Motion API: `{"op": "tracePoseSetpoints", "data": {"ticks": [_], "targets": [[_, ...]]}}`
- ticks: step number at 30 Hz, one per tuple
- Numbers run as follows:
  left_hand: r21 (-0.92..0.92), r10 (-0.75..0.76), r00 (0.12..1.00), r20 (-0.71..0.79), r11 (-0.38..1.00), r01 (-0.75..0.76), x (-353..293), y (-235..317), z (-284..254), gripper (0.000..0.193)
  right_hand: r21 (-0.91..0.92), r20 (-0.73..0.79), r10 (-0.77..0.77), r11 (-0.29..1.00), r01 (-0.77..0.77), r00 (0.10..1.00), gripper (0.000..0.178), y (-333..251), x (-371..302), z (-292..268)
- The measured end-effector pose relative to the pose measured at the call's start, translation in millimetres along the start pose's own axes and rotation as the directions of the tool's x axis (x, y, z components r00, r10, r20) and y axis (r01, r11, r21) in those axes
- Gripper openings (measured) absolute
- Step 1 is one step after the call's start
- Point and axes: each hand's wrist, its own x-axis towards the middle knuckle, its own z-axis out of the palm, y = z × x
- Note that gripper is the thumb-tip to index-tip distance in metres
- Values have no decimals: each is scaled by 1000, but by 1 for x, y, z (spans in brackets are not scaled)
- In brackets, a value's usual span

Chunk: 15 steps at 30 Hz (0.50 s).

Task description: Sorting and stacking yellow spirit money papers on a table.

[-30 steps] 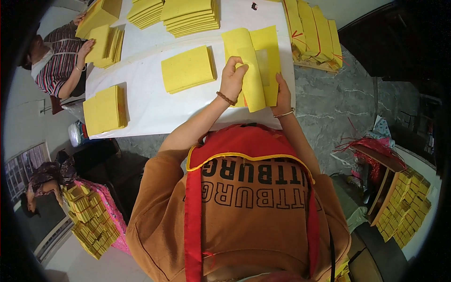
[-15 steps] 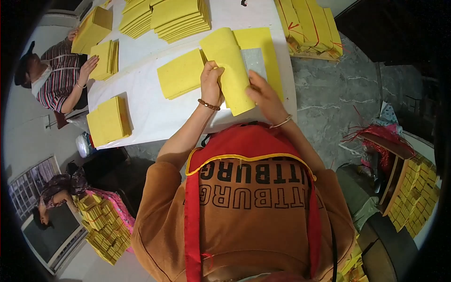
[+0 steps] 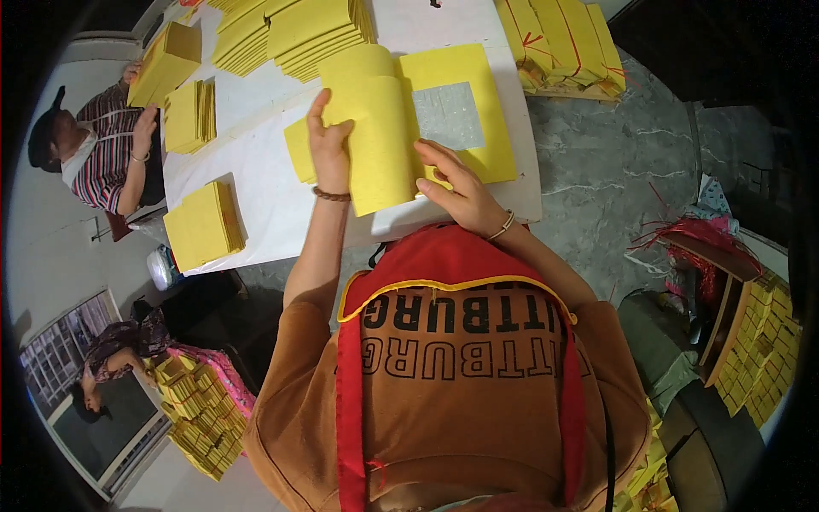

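A folded-over bundle of yellow paper (image 3: 368,136) stands curled between my hands, above the near edge of the table. My left hand (image 3: 328,154) rests along its left side, thumb and forefinger spread; the other fingers are partly hidden. At its lower right edge is my right hand (image 3: 456,188), fingers apart, fingertips at or close to the paper. Under and to the right lies a flat yellow sheet (image 3: 497,128) bearing a silvery grey rectangle (image 3: 448,115). Another yellow stack (image 3: 297,154) shows partly behind my left hand.
Larger yellow paper stacks (image 3: 316,34) lie at the far side of the white table (image 3: 264,154). A smaller stack (image 3: 203,224) sits near its left corner. One co-worker (image 3: 111,154) handles yellow bundles at left. Tied bundles (image 3: 563,43) stand beyond the right edge.
The curled paper bundle has shifted left and turned more upright, uncovering more of the grey rectangle. My left hand moved left and its grip loosened; my right hand's fingers spread and came lower left.
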Motion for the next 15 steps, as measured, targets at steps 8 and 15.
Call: {"op": "tracePoseSetpoints", "data": {"ticks": [8,15], "targets": [[-20,23,991,135,1000,-21,3,35,-45,61,17,101,56,998,-58,993,46,2,-1,2],[-130,96,985,141,988,-78,-1,40,-44,65,49,60,63,997,-66,996,41,2,-1,3]]}}
